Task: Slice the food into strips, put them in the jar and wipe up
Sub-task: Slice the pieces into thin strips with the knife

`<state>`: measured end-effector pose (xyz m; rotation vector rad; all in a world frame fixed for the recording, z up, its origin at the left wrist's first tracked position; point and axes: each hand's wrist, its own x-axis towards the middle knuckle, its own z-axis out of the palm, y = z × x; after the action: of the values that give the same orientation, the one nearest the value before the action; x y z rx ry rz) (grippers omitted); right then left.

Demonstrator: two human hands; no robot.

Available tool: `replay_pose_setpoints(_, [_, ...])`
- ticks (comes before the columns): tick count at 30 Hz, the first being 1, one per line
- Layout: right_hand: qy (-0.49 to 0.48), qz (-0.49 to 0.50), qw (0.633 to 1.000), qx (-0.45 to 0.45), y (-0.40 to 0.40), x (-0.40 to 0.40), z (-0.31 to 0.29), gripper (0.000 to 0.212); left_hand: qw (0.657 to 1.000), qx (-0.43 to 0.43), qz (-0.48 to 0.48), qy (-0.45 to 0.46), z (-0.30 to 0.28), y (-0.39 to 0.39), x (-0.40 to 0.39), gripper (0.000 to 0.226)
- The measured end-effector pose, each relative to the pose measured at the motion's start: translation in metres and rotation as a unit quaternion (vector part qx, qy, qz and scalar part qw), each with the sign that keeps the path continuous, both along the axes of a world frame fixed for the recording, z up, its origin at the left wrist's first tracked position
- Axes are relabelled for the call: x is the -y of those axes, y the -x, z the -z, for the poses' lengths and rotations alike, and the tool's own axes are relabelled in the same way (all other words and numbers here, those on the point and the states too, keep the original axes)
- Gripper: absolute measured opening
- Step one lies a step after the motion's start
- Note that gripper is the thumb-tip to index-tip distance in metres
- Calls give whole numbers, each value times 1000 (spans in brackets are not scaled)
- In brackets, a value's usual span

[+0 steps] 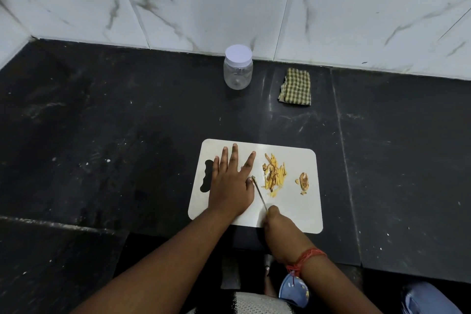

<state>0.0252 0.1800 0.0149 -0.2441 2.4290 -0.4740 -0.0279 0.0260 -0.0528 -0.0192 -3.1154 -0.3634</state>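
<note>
The left hand [230, 182] lies flat, fingers spread, on the cutting board [300, 214]. The right hand [276, 223] grips a knife [260, 194], seemingly touching the left thumb; cut strips [274, 173] lie just right of its blade.

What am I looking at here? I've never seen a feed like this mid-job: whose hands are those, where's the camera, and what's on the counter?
There is no machine: a person works with bare hands, and the single picture comes from a camera worn on their head, looking forward and down.

The left hand lies flat, fingers spread, on a white board that sits on a dark counter. The right hand grips a knife, its blade lying low over the board beside the left thumb.

On the board, right of the blade, is a pile of yellow strips, and further right a small uncut piece.

At the back, by the tiled wall, stands a clear jar with its white lid on; it looks empty. To its right lies a folded checked cloth.
</note>
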Motion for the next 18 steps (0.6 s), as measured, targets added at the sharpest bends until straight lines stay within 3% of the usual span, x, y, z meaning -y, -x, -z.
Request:
replay_pose_setpoints(7, [20,6,1000,10,-7,-7,1,21,1000,10,2,-9,-2,-1,1,67])
replay_pose_setpoints(12, [77,45,994,61,-8,-14,-9,4,1000,8,7,-15,-2,-2,1,64])
replay_pose_setpoints(14, [164,143,964,155,-9,-15,-14,14,1000,1,13,-19,-1,-3,2,64])
replay_pose_setpoints(16, [250,238,905,247,-10,-16,-18,23,999,-4,15,-30,-1,-4,4,64])
replay_pose_setpoints(18, [306,286,853,312,-10,-16,-23,20,999,-2,11,-53,-2,-5,6,63])
